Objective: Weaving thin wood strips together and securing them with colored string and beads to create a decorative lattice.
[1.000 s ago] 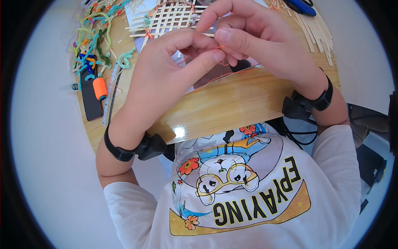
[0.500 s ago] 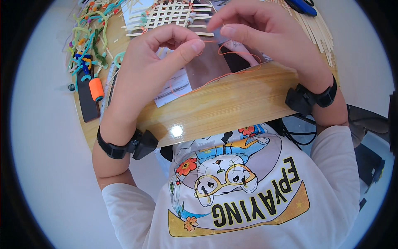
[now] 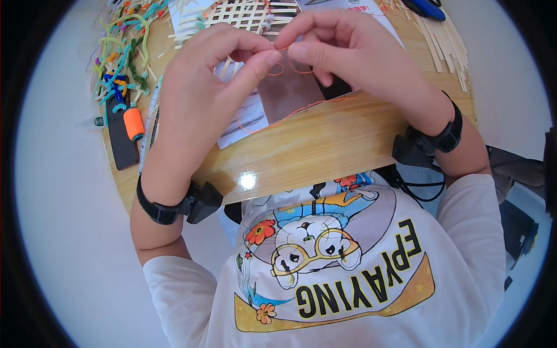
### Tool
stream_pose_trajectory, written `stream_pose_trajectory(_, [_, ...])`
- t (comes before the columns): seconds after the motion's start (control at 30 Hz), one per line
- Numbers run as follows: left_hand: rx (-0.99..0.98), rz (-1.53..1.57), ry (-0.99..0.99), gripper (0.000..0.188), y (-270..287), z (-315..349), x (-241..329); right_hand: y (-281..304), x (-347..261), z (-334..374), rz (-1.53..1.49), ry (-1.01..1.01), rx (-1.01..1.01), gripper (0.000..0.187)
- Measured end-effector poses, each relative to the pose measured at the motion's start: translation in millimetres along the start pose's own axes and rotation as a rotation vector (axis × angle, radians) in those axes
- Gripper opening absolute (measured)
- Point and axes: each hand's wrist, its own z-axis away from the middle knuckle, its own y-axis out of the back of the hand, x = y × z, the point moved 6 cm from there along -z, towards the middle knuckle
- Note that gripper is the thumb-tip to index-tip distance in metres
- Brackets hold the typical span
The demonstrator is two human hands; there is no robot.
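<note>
An orange thread (image 3: pixel 301 109) runs in a loose loop over the table's near side and up to my fingers. My left hand (image 3: pixel 217 75) pinches it between thumb and forefinger, with a small loop hanging below the fingertips. Close against it, my right hand (image 3: pixel 342 52) pinches the same thread, and a short stretch shows between the two pinches. Whether a needle is there is too small to tell. Just beyond my hands lies a woven lattice of pale flat strips (image 3: pixel 238 16), with coloured bits of thread at its edges; my left hand covers part of it.
Printed sheets (image 3: pixel 284 98) lie beneath my hands on the wooden table (image 3: pixel 313 142). On the left are an orange thread spool (image 3: pixel 133 124), a dark phone (image 3: pixel 120 145) and tangled fuzzy coloured stems (image 3: pixel 119 75). Loose pale strips (image 3: pixel 444 46) and a blue-handled tool (image 3: pixel 426 8) lie at right.
My right hand has moved left and down to meet my left hand. The thread's right-hand loop has been drawn in, and a small loop now hangs at the left fingertips.
</note>
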Motion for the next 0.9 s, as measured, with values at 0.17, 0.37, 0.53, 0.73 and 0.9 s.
stream_pose_trajectory(0.17, [0.000, -0.038, -0.008, 0.011, 2.4, 1.5, -1.8, 3.7, -17.4, 4.3, -0.064, -0.087, 0.095, 0.013])
stream_pose_trajectory(0.37, [0.023, -0.035, -0.017, 0.011, 1.9, 1.1, -2.2, 8.4, -10.9, 5.5, -0.019, -0.151, 0.125, 0.012])
stream_pose_trajectory(0.53, [0.018, -0.054, -0.044, 0.011, 1.3, 3.1, -5.1, 9.1, -35.3, 7.5, 0.251, -0.021, 0.056, 0.013])
stream_pose_trajectory(0.73, [0.003, -0.168, -0.110, 0.010, -1.2, 1.7, -1.8, 11.8, -33.4, 11.0, -0.133, -0.134, 0.185, 0.013])
stream_pose_trajectory(0.9, [0.034, -0.223, -0.176, 0.010, -3.9, 1.3, 6.3, -9.3, -9.3, 7.2, -0.173, -0.009, 0.035, 0.023])
